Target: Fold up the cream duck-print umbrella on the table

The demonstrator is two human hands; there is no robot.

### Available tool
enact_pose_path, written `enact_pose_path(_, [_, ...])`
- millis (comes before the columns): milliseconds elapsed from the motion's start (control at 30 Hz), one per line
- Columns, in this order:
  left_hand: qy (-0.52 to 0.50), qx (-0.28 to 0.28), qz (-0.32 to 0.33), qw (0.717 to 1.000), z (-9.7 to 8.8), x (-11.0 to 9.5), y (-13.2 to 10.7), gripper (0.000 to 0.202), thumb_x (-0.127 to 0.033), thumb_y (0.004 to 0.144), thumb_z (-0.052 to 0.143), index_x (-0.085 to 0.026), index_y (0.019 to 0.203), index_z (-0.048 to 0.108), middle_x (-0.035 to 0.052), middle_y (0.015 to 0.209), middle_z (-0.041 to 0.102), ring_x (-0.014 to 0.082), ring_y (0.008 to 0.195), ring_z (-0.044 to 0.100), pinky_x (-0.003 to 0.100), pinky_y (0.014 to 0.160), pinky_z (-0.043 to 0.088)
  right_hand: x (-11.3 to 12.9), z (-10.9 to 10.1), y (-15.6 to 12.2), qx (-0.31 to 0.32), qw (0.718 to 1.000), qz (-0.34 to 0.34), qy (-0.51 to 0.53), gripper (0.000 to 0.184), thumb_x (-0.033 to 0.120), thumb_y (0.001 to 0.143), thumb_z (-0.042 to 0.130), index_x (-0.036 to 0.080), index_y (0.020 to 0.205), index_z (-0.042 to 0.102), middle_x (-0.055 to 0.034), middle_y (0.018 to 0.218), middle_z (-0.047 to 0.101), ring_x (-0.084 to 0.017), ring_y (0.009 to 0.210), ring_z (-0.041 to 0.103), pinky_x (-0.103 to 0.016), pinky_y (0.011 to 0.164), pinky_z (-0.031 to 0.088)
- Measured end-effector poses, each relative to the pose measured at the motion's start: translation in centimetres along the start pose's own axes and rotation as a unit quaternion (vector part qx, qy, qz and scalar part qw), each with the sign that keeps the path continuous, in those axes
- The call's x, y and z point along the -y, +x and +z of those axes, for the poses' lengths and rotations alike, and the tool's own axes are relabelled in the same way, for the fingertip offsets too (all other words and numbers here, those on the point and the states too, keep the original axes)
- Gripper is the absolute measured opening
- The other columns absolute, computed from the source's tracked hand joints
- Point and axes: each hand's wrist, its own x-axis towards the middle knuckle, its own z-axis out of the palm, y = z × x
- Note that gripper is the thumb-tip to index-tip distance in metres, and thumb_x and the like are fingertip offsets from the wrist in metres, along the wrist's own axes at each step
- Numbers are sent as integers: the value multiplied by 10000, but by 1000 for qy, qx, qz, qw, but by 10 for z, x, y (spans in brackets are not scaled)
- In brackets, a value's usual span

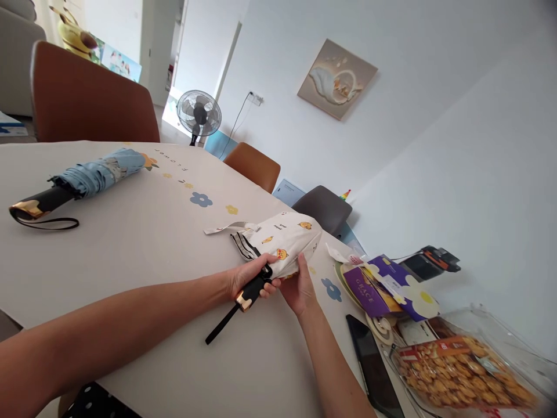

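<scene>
"Where is the white folding umbrella (289,241)?"

"In both hands, over the flowery tablecloth (174,249). The left hand (244,277) is curled tight around its black handle (252,288), near the cloth part. The right hand (300,293) holds the cloth part, thumb pressed on it, other fingers hidden."

"What else is there?"

"A blue umbrella (102,172) lies on the tablecloth. Behind are brown chairs (93,96), a fan (199,114) and a wall picture (337,79)."

Through my screen I see thin, creased cloth on the white umbrella (296,239), and its handle (253,288) looks matt black with a glossy, metallic gold cap (243,301). The blue umbrella (98,175) is ruffled cloth, the worktop (174,342) smooth, the phone (375,367) glossy.
</scene>
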Motion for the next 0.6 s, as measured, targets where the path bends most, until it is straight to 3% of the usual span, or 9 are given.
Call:
enact_pose_path(133, [-17, 30, -27, 999, 0, 0, 1, 389, -500, 712, 548, -114, 713, 503, -19, 587, 421, 36, 434, 347, 136, 345, 273, -1, 6, 9, -44, 999, -4, -12, 463, 572, 745, 516, 180, 958, 639, -71, 1024, 661, -210, 926, 630, -286, 750, 538])
enact_pose_path(300, [25, 43, -31, 998, 4, 6, -1, 444, -542, 717, 507, -101, 766, 543, 18, 620, 494, 61, 457, 421, 164, 393, 344, 6, 18, 9, -144, 989, -9, -35, 339, 460, 662, 628, 139, 769, 607, -59, 707, 657, -191, 617, 630, -271, 521, 526])
enact_pose_path(433, [112, -28, 8, 993, 6, 11, 3, 503, -580, 775, 371, -114, 771, 560, 71, 677, 569, 137, 521, 528, 276, 494, 459, 11, 25, 5, -237, 967, -56, -80, 262, 356, 617, 661, 139, 746, 589, -24, 603, 619, -170, 507, 583, -256, 412, 461])
enact_pose_path(533, [117, -92, 45, 988, 7, 13, 4, 480, -569, 777, 403, -114, 781, 555, 59, 664, 566, 148, 542, 545, 318, 566, 491, 13, 23, 4, -243, 961, -81, -100, 276, 322, 590, 676, 137, 782, 603, -30, 619, 635, -181, 482, 576, -258, 347, 404])
enact_pose_path(600, [114, -99, 45, 987, 8, 12, 2, 458, -565, 735, 504, -117, 812, 554, 53, 688, 574, 142, 557, 544, 322, 587, 497, 13, 21, 4, -234, 962, -80, -117, 297, 322, 579, 685, 126, 791, 616, -40, 617, 642, -189, 474, 576, -260, 332, 389])
